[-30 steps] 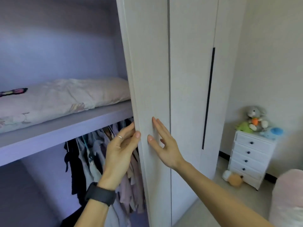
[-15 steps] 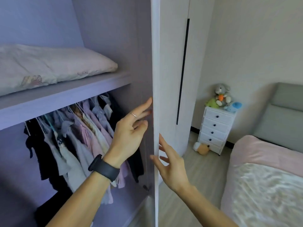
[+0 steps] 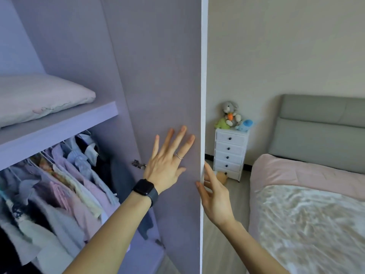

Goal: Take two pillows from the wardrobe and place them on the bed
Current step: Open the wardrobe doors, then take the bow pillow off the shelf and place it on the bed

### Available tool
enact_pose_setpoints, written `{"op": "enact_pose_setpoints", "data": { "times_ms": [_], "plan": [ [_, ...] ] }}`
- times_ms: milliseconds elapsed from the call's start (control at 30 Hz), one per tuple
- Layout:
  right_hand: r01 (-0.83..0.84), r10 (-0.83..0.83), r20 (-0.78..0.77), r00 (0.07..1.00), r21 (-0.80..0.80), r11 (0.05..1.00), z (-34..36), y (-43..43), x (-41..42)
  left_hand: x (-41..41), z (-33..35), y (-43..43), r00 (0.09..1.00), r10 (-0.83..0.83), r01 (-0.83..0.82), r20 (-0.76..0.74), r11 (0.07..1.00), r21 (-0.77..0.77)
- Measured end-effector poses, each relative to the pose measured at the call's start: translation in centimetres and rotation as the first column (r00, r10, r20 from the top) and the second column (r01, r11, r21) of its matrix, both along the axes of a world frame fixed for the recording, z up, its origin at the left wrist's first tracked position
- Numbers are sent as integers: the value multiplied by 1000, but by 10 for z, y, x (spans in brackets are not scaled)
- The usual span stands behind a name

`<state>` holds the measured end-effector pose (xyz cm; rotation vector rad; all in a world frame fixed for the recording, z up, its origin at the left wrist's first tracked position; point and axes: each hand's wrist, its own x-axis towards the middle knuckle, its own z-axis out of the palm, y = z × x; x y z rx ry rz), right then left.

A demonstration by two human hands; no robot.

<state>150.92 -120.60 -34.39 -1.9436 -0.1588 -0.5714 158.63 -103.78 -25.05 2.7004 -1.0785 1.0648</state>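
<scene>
A pale pink pillow [image 3: 39, 97] lies on the wardrobe shelf [image 3: 59, 125] at the upper left. The wardrobe door [image 3: 164, 76] stands swung open in the middle of the view, its white edge toward me. My left hand [image 3: 167, 163], with a black watch and a ring, presses flat with spread fingers on the door's inner face. My right hand [image 3: 213, 194] is on the far side of the door edge, fingers straight and touching it. The bed [image 3: 308, 214] with a pink and white cover lies at the right. Only one pillow shows.
Hanging clothes [image 3: 59, 184] fill the space under the shelf. A white chest of drawers [image 3: 230, 153] with soft toys [image 3: 232, 115] on top stands against the far wall. A grey headboard [image 3: 324, 127] backs the bed. An orange ball [image 3: 221, 177] lies on the floor.
The door has swung further open to the right. My left hand moved from the door edge onto its inner face, fingers spread. The view turned right, showing more bed.
</scene>
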Motion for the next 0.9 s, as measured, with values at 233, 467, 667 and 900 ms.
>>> {"op": "enact_pose_setpoints", "data": {
  "times_ms": [233,467,667,900],
  "plan": [
    [125,-124,-68,990,15,992,-3,-47,42,41,-16,-57,997,10,-12,-78,999,-36],
    [130,-127,-88,988,23,991,8,-62,69,59,-16,-71,994,2,-7,-108,999,-47],
    [151,-136,-137,981,104,983,11,-64,63,63,-22,-67,998,-26,23,-48,997,-73],
    [97,-67,-212,975,134,986,-13,-54,2,22,-53,-44,961,-30,-43,-273,966,-256]
  ]
}}
